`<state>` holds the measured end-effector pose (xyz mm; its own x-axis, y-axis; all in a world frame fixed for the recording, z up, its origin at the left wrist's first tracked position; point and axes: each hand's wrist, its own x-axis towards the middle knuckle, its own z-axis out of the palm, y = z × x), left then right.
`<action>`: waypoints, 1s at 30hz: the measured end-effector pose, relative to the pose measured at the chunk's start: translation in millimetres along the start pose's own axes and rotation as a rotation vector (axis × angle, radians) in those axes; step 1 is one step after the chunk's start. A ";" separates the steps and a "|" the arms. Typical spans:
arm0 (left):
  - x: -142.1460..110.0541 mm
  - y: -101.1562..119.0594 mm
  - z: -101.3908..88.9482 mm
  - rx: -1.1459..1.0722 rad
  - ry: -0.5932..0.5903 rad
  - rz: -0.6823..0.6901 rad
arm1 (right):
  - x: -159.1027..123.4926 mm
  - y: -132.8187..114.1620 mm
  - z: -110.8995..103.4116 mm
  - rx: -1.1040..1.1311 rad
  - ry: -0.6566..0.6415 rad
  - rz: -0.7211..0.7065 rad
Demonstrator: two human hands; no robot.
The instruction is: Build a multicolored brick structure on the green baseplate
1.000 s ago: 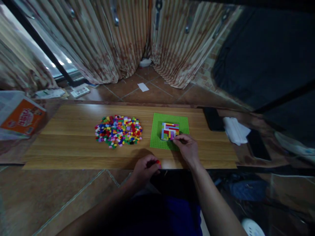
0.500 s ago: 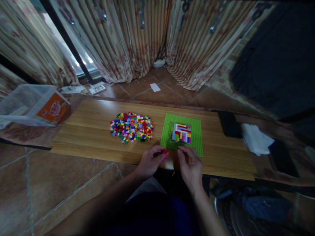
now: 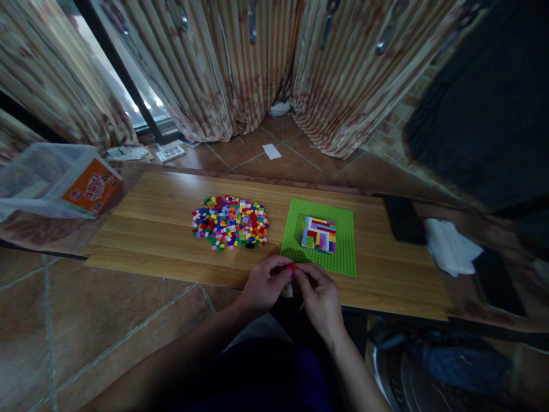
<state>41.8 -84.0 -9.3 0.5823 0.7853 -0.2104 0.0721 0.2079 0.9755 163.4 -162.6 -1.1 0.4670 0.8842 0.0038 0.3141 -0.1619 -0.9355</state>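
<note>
we are pinching reddish bricks (image 3: 292, 267) in our left hand (image 3: 262, 286) near the green baseplate (image 3: 345, 246); our right hand (image 3: 321, 297) is meeting them, though we cannot tell its grip.

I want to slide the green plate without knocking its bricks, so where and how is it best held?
Probably pinch the green plate by its right edge, coming from the right: it lies flat, and bare studs separate that edge from the brick block. The loose brick pile lies off its left side.

left hand (image 3: 263, 285) pinches what seems a red brick (image 3: 292, 266), right hand (image 3: 321, 297) touching it.
</note>
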 end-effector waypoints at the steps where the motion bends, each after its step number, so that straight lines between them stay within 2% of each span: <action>1: -0.1 1.0 -0.2 0.034 -0.001 0.006 | -0.1 -0.9 0.0 -0.012 0.001 -0.002; 8: -0.8 8.7 2.4 0.191 0.043 0.028 | -1.4 0.2 -0.5 -0.126 0.037 -0.093; 19: 4.7 7.0 8.4 -0.004 0.054 -0.073 | 0.3 7.4 -2.4 -0.215 0.125 -0.197; 26: 10.7 1.4 1.6 -0.106 0.071 -0.116 | 36.5 15.3 -27.2 -0.372 0.334 -0.296; 30: 12.2 -2.2 -0.8 -0.096 0.046 -0.116 | 60.6 21.8 -38.2 -0.484 0.294 -0.354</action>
<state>48.1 -74.5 -14.1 0.5370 0.7781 -0.3257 0.0572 0.3516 0.9344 230.1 -129.3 -7.8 0.4517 0.7750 0.4420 0.7937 -0.1228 -0.5958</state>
